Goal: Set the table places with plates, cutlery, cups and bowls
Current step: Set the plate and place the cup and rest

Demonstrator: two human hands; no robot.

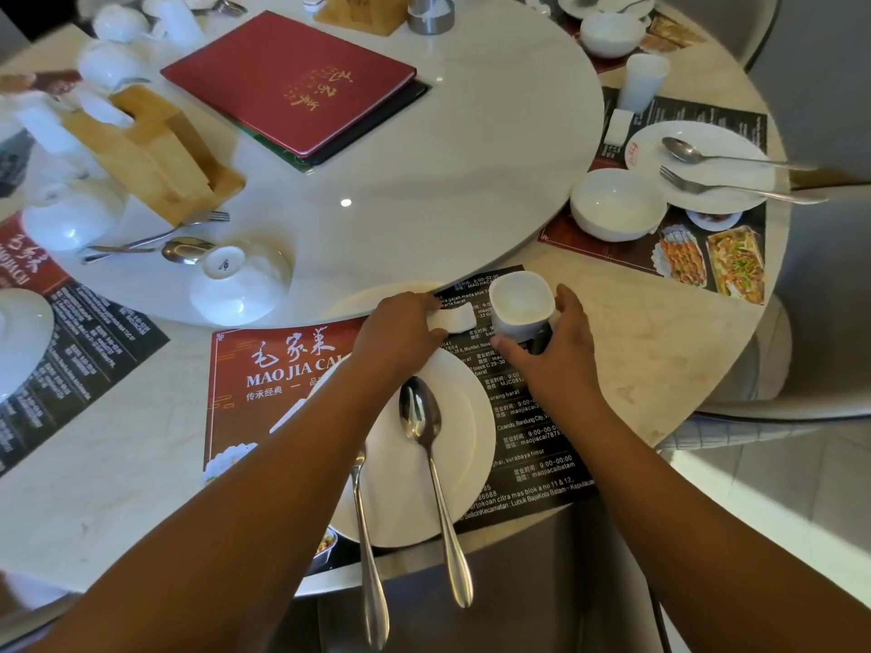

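The right hand (561,341) is gripping a white cup (521,301), fingers curling round its side, and is keeping it upright over the far right part of the near placemat (283,369). I cannot tell whether the cup is touching down. The left hand (400,332) is pinching a small white rest (455,319) just beside the cup.

This place is looking partly done. The plate (471,431) is lying on the placemat, and a spoon (419,417) and fork (372,582) are lying across it, handles overhanging the table (118,487) edge. A bowl is missing here; 1 upturned bowl (240,285) is waiting nearby on the turntable (447,157).

The place to the right is looking complete, with its right-hand plate (707,134), right-hand bowl (617,205) and tall cup (643,82).
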